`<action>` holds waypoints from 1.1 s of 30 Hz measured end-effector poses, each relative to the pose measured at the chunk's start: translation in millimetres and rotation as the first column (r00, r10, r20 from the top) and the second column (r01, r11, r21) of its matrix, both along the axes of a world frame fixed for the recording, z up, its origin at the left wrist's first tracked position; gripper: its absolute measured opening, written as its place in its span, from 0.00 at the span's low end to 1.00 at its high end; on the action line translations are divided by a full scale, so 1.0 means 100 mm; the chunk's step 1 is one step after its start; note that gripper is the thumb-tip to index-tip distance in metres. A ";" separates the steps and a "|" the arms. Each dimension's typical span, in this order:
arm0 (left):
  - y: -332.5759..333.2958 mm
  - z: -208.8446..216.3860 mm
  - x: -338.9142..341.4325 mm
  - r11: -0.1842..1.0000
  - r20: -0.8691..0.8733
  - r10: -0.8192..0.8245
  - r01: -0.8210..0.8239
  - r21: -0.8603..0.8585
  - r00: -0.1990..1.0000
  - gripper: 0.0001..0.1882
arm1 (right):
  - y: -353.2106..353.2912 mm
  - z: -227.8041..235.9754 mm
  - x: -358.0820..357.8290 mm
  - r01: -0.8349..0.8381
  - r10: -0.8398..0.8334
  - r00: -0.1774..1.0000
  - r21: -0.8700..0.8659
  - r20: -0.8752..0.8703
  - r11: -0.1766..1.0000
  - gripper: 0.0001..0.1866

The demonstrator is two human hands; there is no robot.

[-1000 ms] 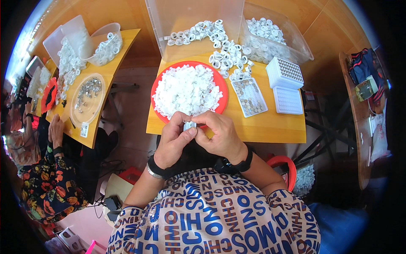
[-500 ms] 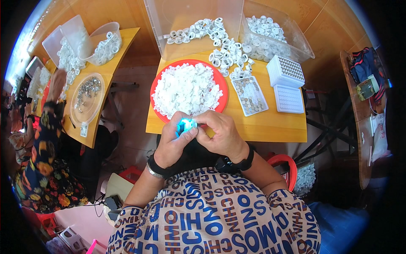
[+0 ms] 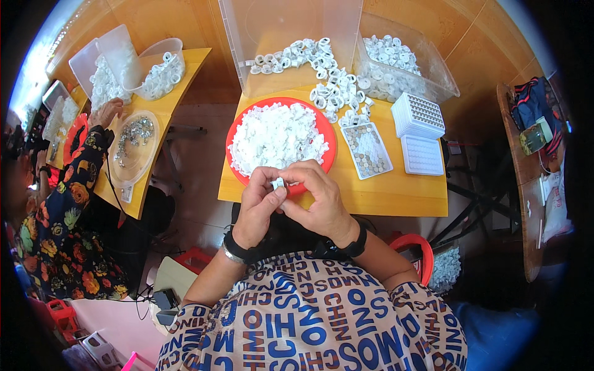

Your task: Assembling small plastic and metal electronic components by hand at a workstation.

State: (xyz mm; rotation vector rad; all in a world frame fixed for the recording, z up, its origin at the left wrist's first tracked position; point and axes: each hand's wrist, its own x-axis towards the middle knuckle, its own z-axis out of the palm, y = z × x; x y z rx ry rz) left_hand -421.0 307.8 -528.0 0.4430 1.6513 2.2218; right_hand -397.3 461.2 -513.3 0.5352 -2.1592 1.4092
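1 small white part [image 3: 278, 183], clamped in the left hand [image 3: 255, 207] (thumb against it!), nearside of the red tray [image 3: 331, 145]; right hand [image 3: 322, 203] alongside, can't tell its grip!

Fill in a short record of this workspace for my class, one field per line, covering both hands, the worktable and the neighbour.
Left hand: pinches a small white piece between thumb and fingers
Right hand: fingers close beside that piece; contact unclear
In front of hands: round red tray heaped with white pieces
Right of red tray: shallow tray holding round discs; stacked white trays
Behind: loose white ring-shaped parts
Surface: yellow table
Neighbour: co-worker's hand over another table, at left
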 end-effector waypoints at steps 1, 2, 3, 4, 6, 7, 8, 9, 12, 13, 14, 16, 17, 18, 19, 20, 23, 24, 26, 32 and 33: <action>0.01 -0.01 0.00 1.000 -0.006 0.001 -0.001 0.000 1.000 0.12 | 0.00 -0.01 0.00 -0.001 0.001 1.000 0.000 -0.006 1.000 0.19; 0.02 -0.01 0.01 1.000 0.008 0.002 -0.002 -0.004 1.000 0.12 | 0.00 -0.05 -0.01 0.003 -0.003 1.000 -0.003 0.004 1.000 0.19; 0.04 -0.01 0.00 1.000 0.017 -0.007 0.007 0.006 1.000 0.12 | 0.01 -0.06 -0.02 0.018 -0.018 1.000 0.007 0.007 1.000 0.19; 0.05 0.00 -0.01 1.000 0.001 -0.017 0.017 0.022 1.000 0.12 | 0.00 -0.05 -0.01 0.028 -0.028 1.000 0.023 -0.008 0.999 0.19; 0.01 0.00 0.00 0.997 -0.003 -0.004 0.004 -0.072 1.000 0.12 | -0.04 -0.05 0.00 0.030 -0.029 0.999 -0.017 0.012 0.999 0.18; 0.04 -0.01 0.00 0.997 0.000 0.000 0.000 -0.077 1.000 0.11 | -0.01 -0.07 0.00 0.024 -0.024 0.999 -0.033 0.028 0.999 0.18; 0.04 0.00 0.00 0.994 -0.014 -0.004 0.002 -0.112 1.000 0.11 | -0.01 -0.08 0.01 0.023 -0.021 0.999 -0.041 0.046 0.999 0.18; 0.03 -0.01 0.00 0.992 -0.020 -0.007 0.004 -0.124 1.000 0.11 | -0.01 -0.09 0.02 0.012 -0.008 0.998 -0.064 0.067 0.998 0.18; -0.01 -0.04 0.03 0.992 -0.043 0.008 -0.014 -0.124 0.999 0.11 | -0.04 -0.09 0.03 -0.010 0.019 0.994 -0.091 0.103 0.996 0.19; -0.01 -0.02 0.04 0.994 -0.033 0.012 -0.015 -0.109 0.999 0.11 | -0.05 -0.10 0.04 -0.014 0.024 0.994 -0.102 0.104 0.995 0.20; 0.00 -0.04 0.03 0.995 -0.042 -0.002 -0.002 -0.102 0.999 0.11 | -0.04 -0.09 0.04 0.000 0.009 0.995 -0.094 0.096 0.996 0.20; -0.01 -0.07 0.03 0.999 -0.033 -0.006 0.004 -0.051 0.999 0.11 | -0.05 -0.06 0.06 -0.001 0.011 0.996 -0.112 0.089 0.994 0.20; -0.01 -0.06 0.04 0.999 -0.026 -0.017 0.016 -0.036 1.000 0.11 | -0.05 -0.04 0.07 -0.005 0.017 0.995 -0.123 0.099 0.992 0.21; -0.01 -0.06 0.03 0.999 -0.028 -0.020 0.019 -0.034 0.999 0.11 | -0.04 -0.04 0.06 -0.003 0.014 0.995 -0.120 0.096 0.993 0.21; -0.02 -0.08 0.02 0.999 -0.046 -0.027 0.026 -0.024 0.999 0.11 | -0.04 -0.06 0.05 -0.012 0.024 0.994 -0.120 0.102 0.993 0.20; -0.03 -0.10 0.02 0.999 -0.061 -0.032 0.031 -0.016 0.998 0.11 | -0.04 -0.07 0.05 -0.023 0.036 0.993 -0.121 0.111 0.992 0.19; -0.03 -0.12 0.01 1.000 -0.054 -0.018 0.017 -0.018 0.998 0.12 | -0.03 -0.03 0.03 -0.012 0.024 0.994 -0.104 0.111 0.994 0.19; -0.01 -0.11 0.02 1.000 -0.036 -0.007 0.006 -0.031 0.999 0.12 | -0.02 -0.04 0.04 -0.022 0.037 0.991 -0.118 0.128 0.993 0.19; 0.05 -0.06 0.02 0.994 0.011 -0.023 0.022 0.103 1.000 0.15 | -0.01 -0.05 0.03 0.028 -0.022 0.998 -0.103 0.062 0.994 0.22; 0.04 -0.06 0.02 0.955 0.075 -0.102 0.077 0.285 0.992 0.18 | -0.02 0.03 0.04 0.064 -0.065 0.997 -0.037 -0.038 0.997 0.24; 0.04 -0.08 0.02 0.954 0.072 -0.100 0.075 0.290 0.992 0.18 | -0.04 0.01 0.03 0.069 -0.071 0.996 -0.038 -0.052 0.997 0.23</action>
